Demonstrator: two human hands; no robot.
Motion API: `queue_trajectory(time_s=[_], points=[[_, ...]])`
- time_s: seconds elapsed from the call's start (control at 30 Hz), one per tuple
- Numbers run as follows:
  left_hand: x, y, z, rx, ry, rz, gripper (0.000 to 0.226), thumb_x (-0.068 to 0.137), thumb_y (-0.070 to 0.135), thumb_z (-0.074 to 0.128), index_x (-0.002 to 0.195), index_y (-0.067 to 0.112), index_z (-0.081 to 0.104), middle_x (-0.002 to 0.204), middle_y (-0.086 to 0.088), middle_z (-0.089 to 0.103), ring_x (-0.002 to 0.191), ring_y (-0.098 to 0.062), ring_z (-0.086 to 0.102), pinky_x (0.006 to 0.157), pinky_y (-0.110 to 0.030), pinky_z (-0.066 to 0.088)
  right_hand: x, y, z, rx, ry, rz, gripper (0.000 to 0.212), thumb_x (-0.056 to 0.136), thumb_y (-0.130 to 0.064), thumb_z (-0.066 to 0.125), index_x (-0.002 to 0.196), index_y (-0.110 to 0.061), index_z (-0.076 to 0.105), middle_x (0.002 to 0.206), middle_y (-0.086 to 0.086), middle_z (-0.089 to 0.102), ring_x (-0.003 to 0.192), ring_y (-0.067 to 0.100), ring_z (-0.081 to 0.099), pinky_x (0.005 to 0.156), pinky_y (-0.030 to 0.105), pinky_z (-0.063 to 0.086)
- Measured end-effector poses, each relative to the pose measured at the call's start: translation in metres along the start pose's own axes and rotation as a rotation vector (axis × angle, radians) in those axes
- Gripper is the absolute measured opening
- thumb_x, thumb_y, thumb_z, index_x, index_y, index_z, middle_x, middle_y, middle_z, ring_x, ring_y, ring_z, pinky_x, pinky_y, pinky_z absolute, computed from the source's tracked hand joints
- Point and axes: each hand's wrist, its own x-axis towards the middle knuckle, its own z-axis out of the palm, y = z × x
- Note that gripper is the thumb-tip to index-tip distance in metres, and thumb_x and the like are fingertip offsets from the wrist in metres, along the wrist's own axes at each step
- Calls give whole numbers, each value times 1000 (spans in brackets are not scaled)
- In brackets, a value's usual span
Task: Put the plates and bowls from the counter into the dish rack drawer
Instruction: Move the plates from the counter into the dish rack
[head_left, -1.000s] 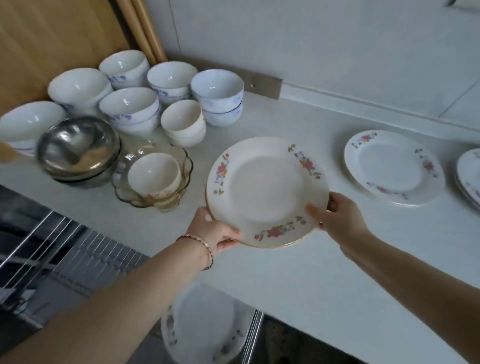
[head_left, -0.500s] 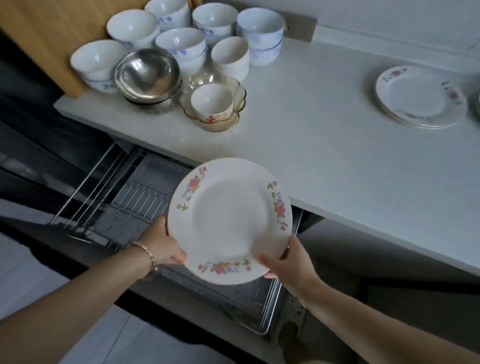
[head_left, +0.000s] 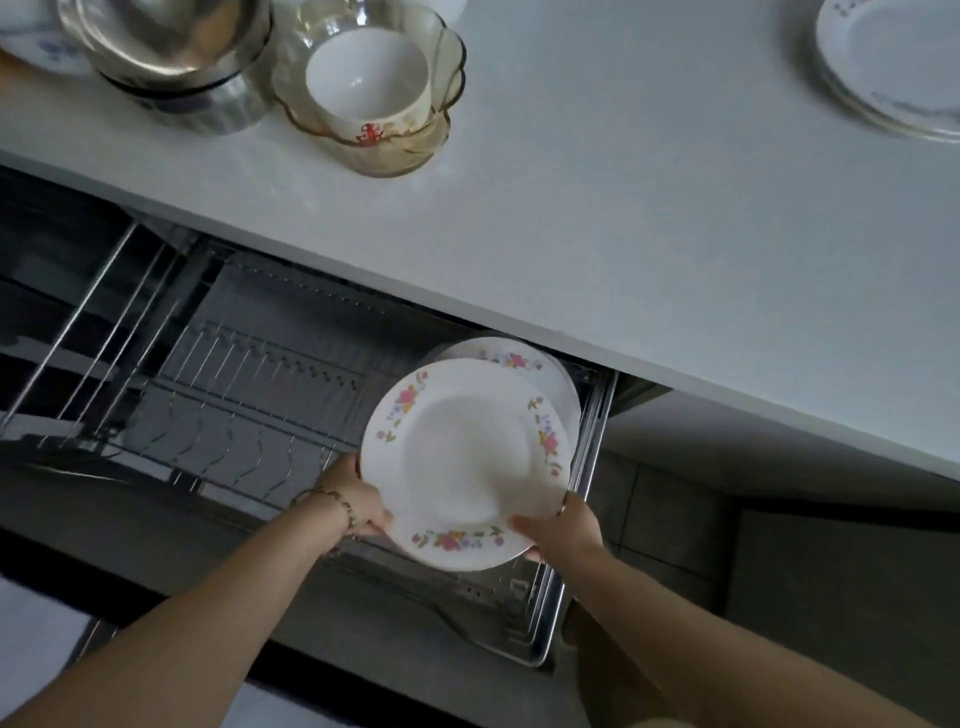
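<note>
You hold a plate by its near rim, fingers of your left hand and right hand curled around the edge. It is tilted over the right end of the open rack, overlapping a second plate under the worktop.

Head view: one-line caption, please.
Left hand and right hand hold a white floral-rimmed ceramic plate over the open wire dish rack drawer, in front of another floral plate.
</note>
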Motion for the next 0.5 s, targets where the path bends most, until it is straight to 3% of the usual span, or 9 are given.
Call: queue_trajectory(time_s=[0.07,0.17,0.23,0.3,0.4,0.5], points=[[21,11,11,26,3,-4,50,68,-23,63,110,2,53,121,-18,59,110,-36,59,80,-42,57,18,-4,-1,-2,65,30,58,75,-9,74,125,-5,45,116,12,59,96,31,65,80,42,58],[49,23,24,46,-1,-60,57,70,-22,62,121,-1,47,125,-19,57,110,-36,60,82,-40,57,37,-10,-2,32,141,56,58,75,-10,72,125,-3,43,120,17,59,106,37,61,90,48,53],[63,28,28,41,4,-80,54,71,-22,62,120,-2,48,124,-21,59,106,-37,62,82,-39,57,46,-12,1,24,179,65,55,77,-12,70,124,-2,44,120,19,60,107,38,60,91,43,52],[73,31,31,75,44,-70,55,70,-22,64,119,-2,49,123,-21,60,105,-37,63,81,-41,57,50,-13,7,27,215,104,50,81,-14,67,123,-1,44,122,19,59,110,35,59,81,31,49],[83,30,36,188,147,-26,59,68,-13,70,121,2,48,126,-16,58,109,-34,61,88,-43,55,51,-12,20,74,270,201,40,84,-11,60,120,1,49,123,19,59,113,34,57,85,33,47],[85,27,43,307,240,63,59,69,-4,71,123,5,48,126,-13,59,115,-29,57,99,-34,48,53,-9,26,67,305,222,33,85,-8,55,117,2,57,118,19,63,111,34,60,88,33,49]])
